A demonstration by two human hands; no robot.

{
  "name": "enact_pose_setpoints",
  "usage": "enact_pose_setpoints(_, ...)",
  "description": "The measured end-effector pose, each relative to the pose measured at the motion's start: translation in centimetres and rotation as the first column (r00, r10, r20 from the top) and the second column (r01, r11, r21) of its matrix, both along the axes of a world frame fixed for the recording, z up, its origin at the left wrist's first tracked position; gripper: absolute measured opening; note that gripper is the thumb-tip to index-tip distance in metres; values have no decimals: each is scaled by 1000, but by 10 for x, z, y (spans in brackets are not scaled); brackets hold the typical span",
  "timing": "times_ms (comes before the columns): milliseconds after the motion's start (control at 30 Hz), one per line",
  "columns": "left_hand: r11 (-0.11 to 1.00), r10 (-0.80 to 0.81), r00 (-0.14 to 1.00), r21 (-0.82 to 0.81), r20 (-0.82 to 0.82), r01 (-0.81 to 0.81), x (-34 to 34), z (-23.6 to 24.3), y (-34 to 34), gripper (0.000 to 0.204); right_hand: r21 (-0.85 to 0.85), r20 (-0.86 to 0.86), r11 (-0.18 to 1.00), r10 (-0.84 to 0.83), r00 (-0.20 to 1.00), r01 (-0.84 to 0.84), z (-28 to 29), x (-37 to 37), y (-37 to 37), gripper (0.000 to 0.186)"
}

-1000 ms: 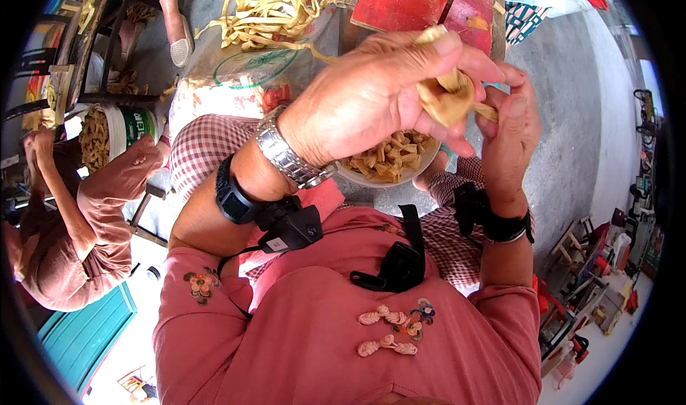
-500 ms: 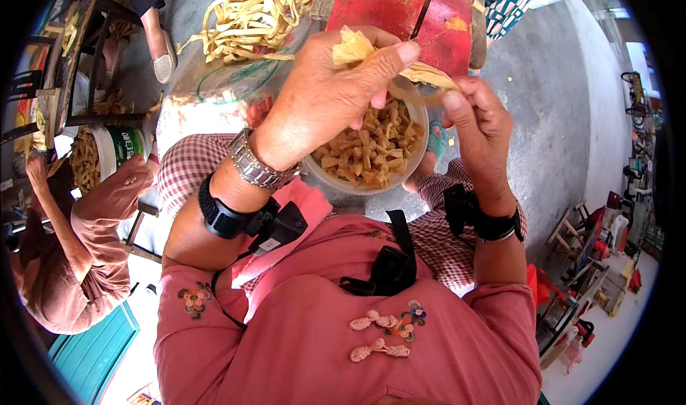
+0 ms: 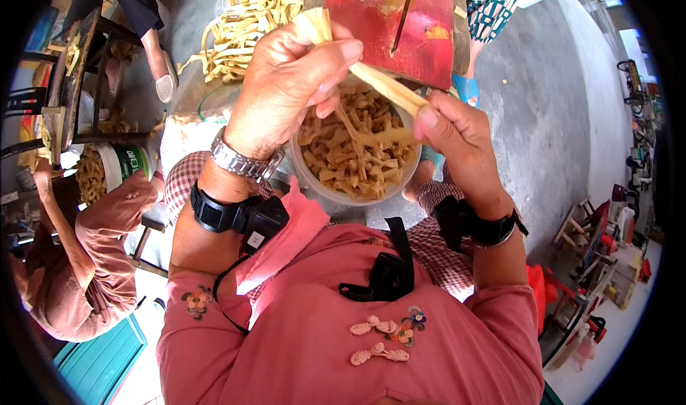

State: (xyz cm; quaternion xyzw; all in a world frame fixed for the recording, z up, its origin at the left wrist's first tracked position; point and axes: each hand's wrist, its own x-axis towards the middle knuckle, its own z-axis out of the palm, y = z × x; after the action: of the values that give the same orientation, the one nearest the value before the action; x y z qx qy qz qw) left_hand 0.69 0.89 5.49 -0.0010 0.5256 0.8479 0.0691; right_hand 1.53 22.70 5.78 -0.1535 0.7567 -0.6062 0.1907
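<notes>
Between my hands a long, flat, pale yellow fibrous strip [image 3: 389, 88] is stretched out above a white bucket [image 3: 299, 168]. My left hand [image 3: 282, 83] pinches its upper end between thumb and fingers, and a folded tip sticks up past the thumb. The other end is pinched in my right hand [image 3: 461, 137]. A thinner, blurred length of it hangs in a bend below, over the bucket. Many short, knotted-looking yellowish-brown pieces [image 3: 371, 165] fill the bucket, which stands between my knees.
A red board [image 3: 357, 12] with an upright dark blade [image 3: 404, 12] lies just beyond my hands. Loose yellow strips [image 3: 250, 26] are heaped at the far left. On the left, another person [image 3: 100, 248] sits near a second bucket [image 3: 114, 163] of pieces.
My hands have moved apart and the strip is pulled straighter, slanting down to the right. My left hand has shifted left, uncovering more of the bucket; my right hand is lower.
</notes>
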Motion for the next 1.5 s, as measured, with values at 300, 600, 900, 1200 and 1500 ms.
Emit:
enact_pose_setpoints(300, 974, 39, 972, -209, -233, -89, -51, 7, 17, 11, 179, -518, 946, -144, 844, 271, 20, -46, 4, 27)
enact_pose_setpoints(600, 254, 18, 767, -739, -641, -624, -85, -35, 13, 11, 361, -640, 832, -108, 760, 422, -19, -79, 1, 24)
enact_pose_setpoints(900, 466, -517, 852, -809, 80, 359, -5, -20, 9, 33, 276, -577, 957, 89, 812, 91, 9, -9, -19, 22)
enact_pose_setpoints(1200, 973, -232, 853, 114, 468, 202, 16, -38, 24, 43, 168, -544, 938, 344, 765, -302, -22, 40, -55, 18)
enact_pose_setpoints(1500, 899, -367, 930, -248, 23, 361, 32, -10, 22, 30, -466, -57, 859, -266, 962, 210, -14, 14, -42, 20)
